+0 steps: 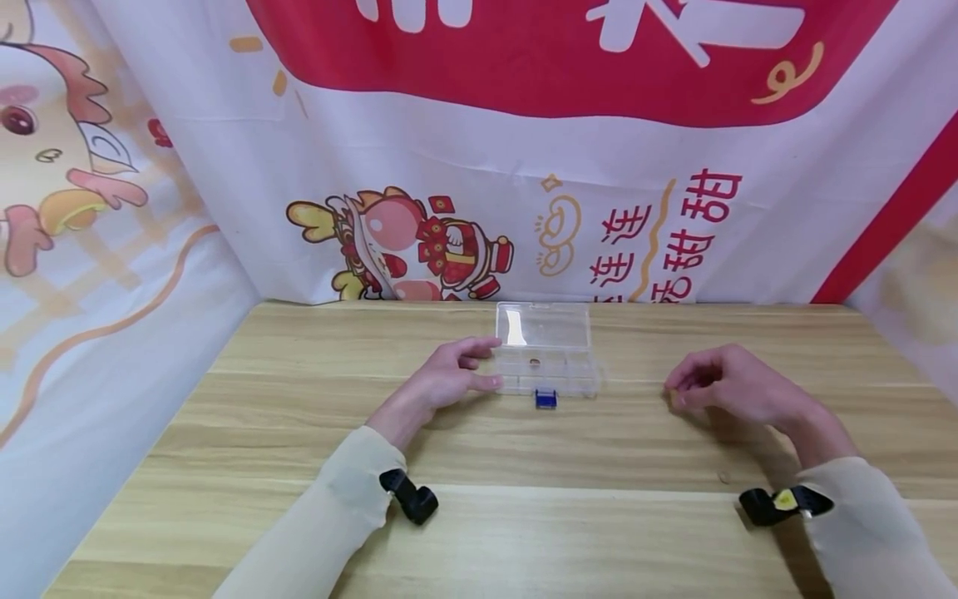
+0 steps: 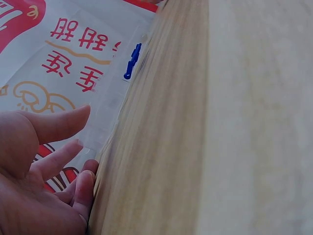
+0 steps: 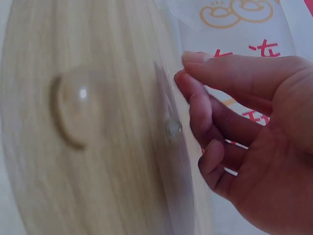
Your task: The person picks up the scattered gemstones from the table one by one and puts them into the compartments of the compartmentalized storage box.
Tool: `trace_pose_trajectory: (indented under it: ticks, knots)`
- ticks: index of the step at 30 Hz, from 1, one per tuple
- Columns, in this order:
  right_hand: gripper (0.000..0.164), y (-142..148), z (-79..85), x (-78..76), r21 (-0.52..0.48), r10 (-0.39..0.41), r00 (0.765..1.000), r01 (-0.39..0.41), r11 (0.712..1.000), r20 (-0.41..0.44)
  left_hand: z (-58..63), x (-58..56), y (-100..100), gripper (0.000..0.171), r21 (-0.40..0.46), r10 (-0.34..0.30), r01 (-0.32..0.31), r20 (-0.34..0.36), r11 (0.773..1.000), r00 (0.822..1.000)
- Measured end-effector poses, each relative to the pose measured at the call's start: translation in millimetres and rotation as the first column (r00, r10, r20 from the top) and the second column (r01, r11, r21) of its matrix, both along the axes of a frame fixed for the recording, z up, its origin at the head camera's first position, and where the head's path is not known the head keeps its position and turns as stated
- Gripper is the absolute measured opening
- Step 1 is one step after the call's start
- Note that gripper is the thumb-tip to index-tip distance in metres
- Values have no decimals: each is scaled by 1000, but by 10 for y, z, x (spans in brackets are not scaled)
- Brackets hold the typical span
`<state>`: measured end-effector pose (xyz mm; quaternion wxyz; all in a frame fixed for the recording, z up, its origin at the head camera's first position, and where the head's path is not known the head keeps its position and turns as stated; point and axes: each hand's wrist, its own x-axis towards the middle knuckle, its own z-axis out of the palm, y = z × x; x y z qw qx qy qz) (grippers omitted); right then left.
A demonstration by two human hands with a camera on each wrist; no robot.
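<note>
A clear plastic compartment box (image 1: 550,383) lies on the table with its lid (image 1: 554,324) raised back and a blue latch (image 1: 545,399) at its front. One small brown piece (image 1: 535,362) sits in a rear compartment. My left hand (image 1: 449,374) is at the box's left end, thumb and forefinger spread, fingertips right at its edge. To the right of the box, my right hand (image 1: 737,387) pinches a small yellowish-brown piece (image 1: 675,399) between thumb and fingertips, low over the table. In the right wrist view the fingertips mostly hide this piece.
A small clear bead-like piece (image 1: 723,477) lies on the wooden table (image 1: 569,532) near my right wrist. Another glassy piece (image 3: 173,129) shows beside the right fingers. A printed cloth (image 1: 449,150) hangs along the table's back edge.
</note>
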<state>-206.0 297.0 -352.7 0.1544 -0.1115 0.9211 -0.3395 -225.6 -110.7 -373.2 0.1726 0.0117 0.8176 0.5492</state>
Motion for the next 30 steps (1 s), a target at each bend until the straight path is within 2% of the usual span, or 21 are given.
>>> trace_pose_trajectory:
  ticks: [6, 14, 30]
  knots:
    - [19, -134, 29, 18, -63, 14, 997, -19, 998, -72, 17, 6, 13, 63, -2, 9, -9, 5, 1000, 1000]
    - [24, -281, 28, 26, -109, 7, 994, -19, 994, -113, 19, 16, 7, 63, -3, -1, 1, -1, 1000, 1000]
    - [23, -363, 84, 35, -105, -32, 986, 14, 994, -164, -6, -10, 20, 65, -4, -3, 3, -20, 1000, 1000]
